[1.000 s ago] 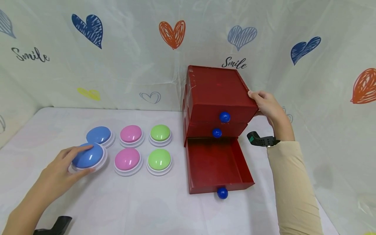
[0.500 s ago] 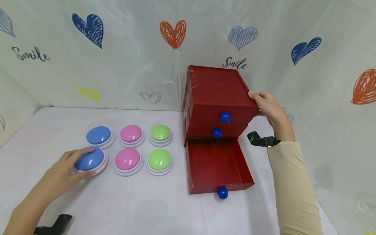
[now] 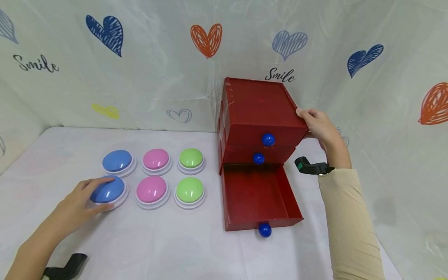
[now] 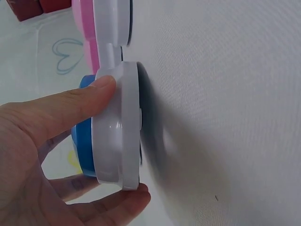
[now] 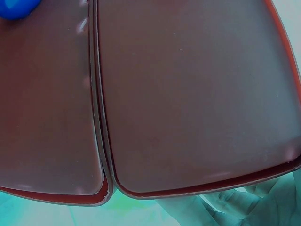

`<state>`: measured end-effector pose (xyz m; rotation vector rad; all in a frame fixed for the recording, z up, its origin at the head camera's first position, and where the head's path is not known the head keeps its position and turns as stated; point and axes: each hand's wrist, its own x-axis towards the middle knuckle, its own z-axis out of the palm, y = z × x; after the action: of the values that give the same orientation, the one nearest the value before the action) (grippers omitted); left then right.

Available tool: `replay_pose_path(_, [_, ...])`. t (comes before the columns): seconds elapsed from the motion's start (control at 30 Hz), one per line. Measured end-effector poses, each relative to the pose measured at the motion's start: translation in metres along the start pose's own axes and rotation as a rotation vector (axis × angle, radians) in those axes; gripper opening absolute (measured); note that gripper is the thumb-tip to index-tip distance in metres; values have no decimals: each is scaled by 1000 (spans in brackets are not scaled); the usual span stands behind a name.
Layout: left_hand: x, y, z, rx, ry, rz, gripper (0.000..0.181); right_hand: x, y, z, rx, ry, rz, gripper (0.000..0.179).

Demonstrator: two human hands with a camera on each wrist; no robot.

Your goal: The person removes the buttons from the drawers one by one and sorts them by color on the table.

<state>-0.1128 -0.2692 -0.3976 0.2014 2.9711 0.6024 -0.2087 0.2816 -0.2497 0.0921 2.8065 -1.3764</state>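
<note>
My left hand (image 3: pixel 78 204) grips a push button with a glossy blue dome (image 3: pixel 108 190) and white base. In the left wrist view, the thumb presses the side of the white base (image 4: pixel 110 127), and fingertips curl round its opposite edge. A narrow shadowed gap shows under part of that base. My right hand (image 3: pixel 320 126) holds the right edge of a red drawer box (image 3: pixel 260 101), thumb at the top edge. Its lowest drawer (image 3: pixel 257 194) is pulled out. The right wrist view shows the red box wall (image 5: pixel 197 94) up close, with fingers (image 5: pixel 235 202) at its lower edge.
Behind the held button stands another blue button (image 3: pixel 118 160). To its right are two pink buttons (image 3: pixel 151 189) and two green buttons (image 3: pixel 189 190), in two rows. Blue ball knobs (image 3: pixel 265 230) stick out from the drawers. A curtain (image 3: pixel 157 70) printed with hearts hangs behind the table.
My left hand has lowered the blue button toward the table and slightly nearer to me, below the far blue one. My right hand and the drawer box have stayed put.
</note>
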Motion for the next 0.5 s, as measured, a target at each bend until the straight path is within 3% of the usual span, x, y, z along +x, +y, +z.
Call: replay_pose_path(0.5, [1,-1,-3,36,-49,2,78,0,-1,0,-12,0,12,68])
